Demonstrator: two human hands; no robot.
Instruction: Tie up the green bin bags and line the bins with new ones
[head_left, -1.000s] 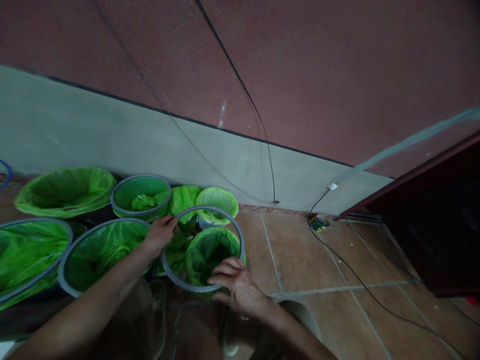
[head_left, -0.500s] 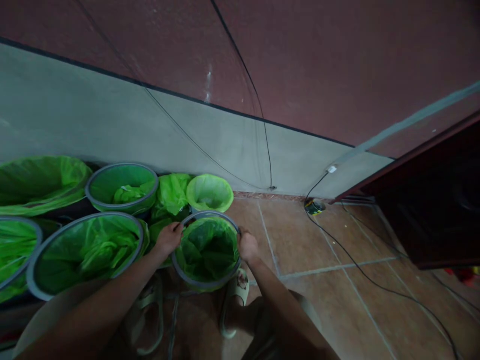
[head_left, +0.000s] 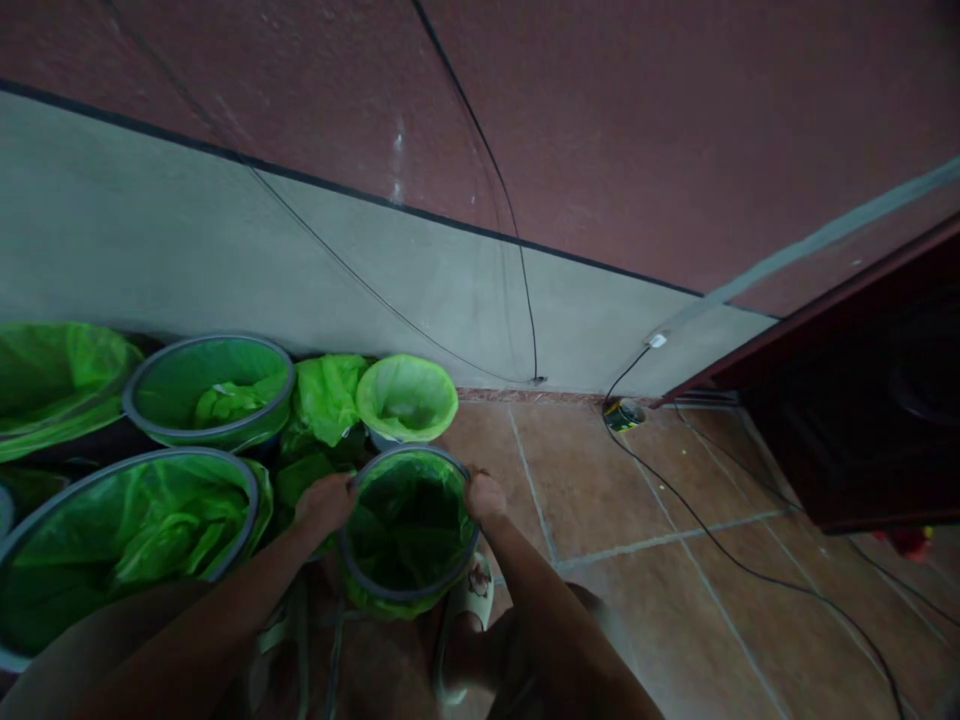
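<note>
Between my feet, in the head view, stands a round trash can [head_left: 409, 525] lined with a green bag, with a grey ring around its rim. My left hand [head_left: 328, 502] is closed on the rim's left side. On the opposite side my right hand [head_left: 485, 494] grips the same rim. The bag's inside is dark, and its edge hangs out below the ring. Just behind stands a smaller can [head_left: 407, 398] with a pale green liner, and a crumpled green bag [head_left: 328, 396] bulges beside it.
More green-lined cans are on the left: a large one [head_left: 142, 540] in front, a grey-rimmed one [head_left: 210, 388] by the wall. On the tiled floor to the right are a small dark tin [head_left: 624, 414] and a black cable [head_left: 720, 560]. A dark door [head_left: 862, 420] stands farther right.
The grey ring has come lower, nearer my body, with both hands still on it. A gap to the small pale can has opened. The view has shifted slightly.
</note>
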